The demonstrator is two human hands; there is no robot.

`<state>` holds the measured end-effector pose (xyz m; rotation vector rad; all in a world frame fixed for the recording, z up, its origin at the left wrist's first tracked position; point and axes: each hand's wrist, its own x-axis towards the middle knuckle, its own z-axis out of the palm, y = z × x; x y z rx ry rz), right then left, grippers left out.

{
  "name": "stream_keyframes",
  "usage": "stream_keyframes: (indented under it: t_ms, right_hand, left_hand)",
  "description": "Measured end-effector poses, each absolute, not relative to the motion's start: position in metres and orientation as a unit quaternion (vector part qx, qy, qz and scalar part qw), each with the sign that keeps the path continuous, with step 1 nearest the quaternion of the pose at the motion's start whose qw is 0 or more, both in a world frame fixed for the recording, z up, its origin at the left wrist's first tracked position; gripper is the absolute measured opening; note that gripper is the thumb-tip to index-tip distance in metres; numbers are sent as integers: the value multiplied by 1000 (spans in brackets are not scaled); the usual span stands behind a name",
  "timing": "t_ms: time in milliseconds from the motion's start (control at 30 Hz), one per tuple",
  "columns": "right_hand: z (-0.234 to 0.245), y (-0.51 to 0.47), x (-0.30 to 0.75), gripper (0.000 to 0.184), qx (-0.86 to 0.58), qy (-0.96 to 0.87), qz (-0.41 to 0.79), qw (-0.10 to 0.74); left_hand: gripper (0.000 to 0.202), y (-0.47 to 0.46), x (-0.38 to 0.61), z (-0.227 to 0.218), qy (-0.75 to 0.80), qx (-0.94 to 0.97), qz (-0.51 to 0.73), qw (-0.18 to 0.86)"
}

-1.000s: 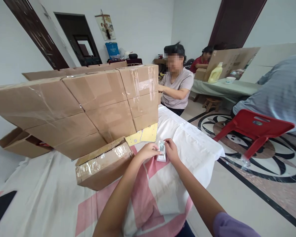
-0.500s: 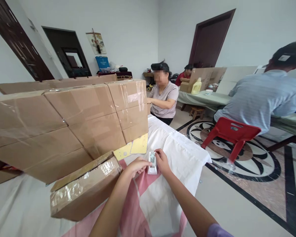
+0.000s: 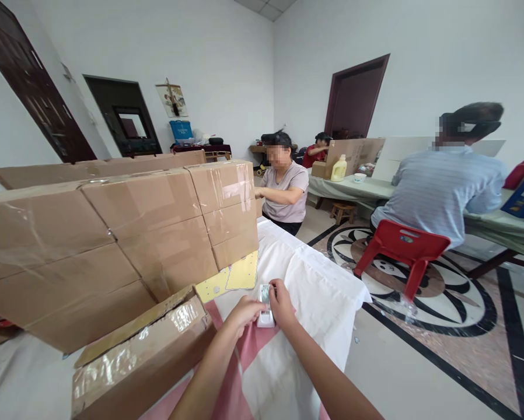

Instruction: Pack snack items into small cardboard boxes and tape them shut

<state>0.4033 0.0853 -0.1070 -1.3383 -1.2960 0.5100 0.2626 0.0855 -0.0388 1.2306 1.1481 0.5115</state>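
A small white device (image 3: 266, 319) with a greyish window in its upper face rests on the pink and white cloth. My left hand (image 3: 245, 312) comes at it from the left, its fingers curled and its thumb pressed against the device's front. Wrapped round the right side is my right hand (image 3: 282, 304), with bent fingers touching the device's upper edge. Both hands cover part of it, and I cannot make out its exact kind.
An opened cardboard box (image 3: 143, 356) lies left of my arms. Behind it stands a wall of taped cartons (image 3: 157, 216), with yellow sheets (image 3: 242, 273) at its foot. One person (image 3: 283, 181) sits beyond the cartons; another (image 3: 437, 181) sits right, on a red chair (image 3: 406, 248).
The view has tilted up and shifted slightly, so everything sits lower in the picture. Both hands stay at the white device; my right fingers have moved slightly around its upper right edge.
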Motion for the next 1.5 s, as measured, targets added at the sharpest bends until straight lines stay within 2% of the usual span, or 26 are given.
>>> stream_keyframes:
  t_ms: [300, 433, 833, 1500]
  right_hand:
    - [-106, 82, 404, 20, -573, -563, 198, 562]
    - [-107, 83, 403, 21, -575, -563, 196, 560]
    - [-108, 85, 402, 21, -578, -560, 193, 561]
    - [-111, 87, 403, 21, -576, -560, 187, 566]
  left_hand:
    - [39, 71, 268, -23, 500, 521, 260, 641]
    - [36, 60, 267, -29, 523, 506, 255, 636]
    - [48, 38, 252, -53, 527, 492, 248, 647]
    - [33, 39, 255, -63, 545, 486, 244, 639]
